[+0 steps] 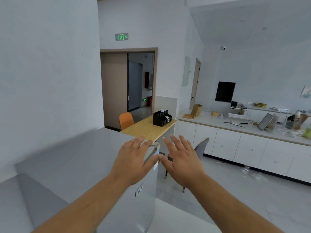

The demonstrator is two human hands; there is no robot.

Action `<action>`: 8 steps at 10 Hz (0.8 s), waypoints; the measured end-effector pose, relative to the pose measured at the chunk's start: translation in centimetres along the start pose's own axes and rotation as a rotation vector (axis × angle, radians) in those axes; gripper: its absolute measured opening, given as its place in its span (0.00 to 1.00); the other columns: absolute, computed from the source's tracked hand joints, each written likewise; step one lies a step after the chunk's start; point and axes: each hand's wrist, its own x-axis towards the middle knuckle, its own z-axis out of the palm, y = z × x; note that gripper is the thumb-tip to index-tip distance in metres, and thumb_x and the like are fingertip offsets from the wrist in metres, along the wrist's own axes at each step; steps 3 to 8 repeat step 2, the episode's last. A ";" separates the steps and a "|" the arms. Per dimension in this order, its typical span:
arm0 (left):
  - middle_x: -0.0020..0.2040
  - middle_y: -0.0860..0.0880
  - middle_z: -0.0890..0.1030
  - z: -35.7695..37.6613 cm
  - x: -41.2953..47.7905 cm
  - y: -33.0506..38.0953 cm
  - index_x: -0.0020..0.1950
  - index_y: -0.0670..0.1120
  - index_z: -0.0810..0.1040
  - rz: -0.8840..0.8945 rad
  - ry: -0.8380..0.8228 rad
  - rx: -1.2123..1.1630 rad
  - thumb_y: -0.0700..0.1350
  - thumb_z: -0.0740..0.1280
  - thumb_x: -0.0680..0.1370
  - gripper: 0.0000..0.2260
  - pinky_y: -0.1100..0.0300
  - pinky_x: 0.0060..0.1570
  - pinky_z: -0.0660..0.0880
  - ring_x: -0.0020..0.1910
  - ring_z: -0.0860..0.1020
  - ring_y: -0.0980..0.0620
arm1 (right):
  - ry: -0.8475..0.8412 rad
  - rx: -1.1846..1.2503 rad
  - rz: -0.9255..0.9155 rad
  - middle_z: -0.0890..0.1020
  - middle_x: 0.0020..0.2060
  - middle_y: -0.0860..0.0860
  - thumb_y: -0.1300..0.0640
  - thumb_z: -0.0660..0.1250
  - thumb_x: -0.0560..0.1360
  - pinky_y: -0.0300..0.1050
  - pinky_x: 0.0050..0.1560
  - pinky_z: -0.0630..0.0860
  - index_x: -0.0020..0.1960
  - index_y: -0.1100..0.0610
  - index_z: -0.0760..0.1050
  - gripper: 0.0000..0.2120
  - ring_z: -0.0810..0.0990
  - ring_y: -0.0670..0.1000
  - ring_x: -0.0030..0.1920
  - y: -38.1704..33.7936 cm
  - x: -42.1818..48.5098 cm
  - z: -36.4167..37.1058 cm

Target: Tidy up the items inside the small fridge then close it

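The small grey fridge [72,165] stands at the lower left, seen from above. Its top surface and its front door face [134,207] show. The door looks shut, and the inside and its items are hidden. My left hand [134,158] is spread open over the fridge's top front corner, just above a grey hinge cover [151,151]. My right hand [183,158] hovers beside it to the right, fingers apart, holding nothing. The thumbs of both hands nearly touch.
A wooden table [148,127] with a black organiser [161,118] stands behind the fridge, with an orange chair [126,121] at its far side and a grey chair [201,147] on the right. White cabinets [235,147] under a cluttered counter run along the right wall. A white surface [181,221] lies below.
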 end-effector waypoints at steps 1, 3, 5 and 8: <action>0.82 0.51 0.63 -0.4 1.4 2.9 0.80 0.59 0.63 0.039 -0.001 -0.035 0.76 0.43 0.79 0.36 0.45 0.78 0.57 0.80 0.60 0.48 | 0.028 -0.049 0.017 0.52 0.83 0.48 0.24 0.36 0.77 0.56 0.79 0.39 0.82 0.40 0.46 0.37 0.40 0.52 0.82 2.3 -0.5 -2.4; 0.83 0.51 0.60 -0.7 2.7 5.8 0.81 0.59 0.60 0.066 -0.011 -0.026 0.76 0.41 0.78 0.37 0.44 0.78 0.55 0.81 0.58 0.48 | 0.021 -0.098 0.060 0.48 0.83 0.48 0.24 0.36 0.78 0.56 0.79 0.36 0.82 0.39 0.43 0.36 0.37 0.52 0.82 4.0 -1.2 -4.9; 0.83 0.51 0.60 -0.7 2.7 5.8 0.81 0.59 0.60 0.066 -0.011 -0.026 0.76 0.41 0.78 0.37 0.44 0.78 0.55 0.81 0.58 0.48 | 0.021 -0.098 0.060 0.48 0.83 0.48 0.24 0.36 0.78 0.56 0.79 0.36 0.82 0.39 0.43 0.36 0.37 0.52 0.82 4.0 -1.2 -4.9; 0.83 0.51 0.60 -0.7 2.7 5.8 0.81 0.59 0.60 0.066 -0.011 -0.026 0.76 0.41 0.78 0.37 0.44 0.78 0.55 0.81 0.58 0.48 | 0.021 -0.098 0.060 0.48 0.83 0.48 0.24 0.36 0.78 0.56 0.79 0.36 0.82 0.39 0.43 0.36 0.37 0.52 0.82 4.0 -1.2 -4.9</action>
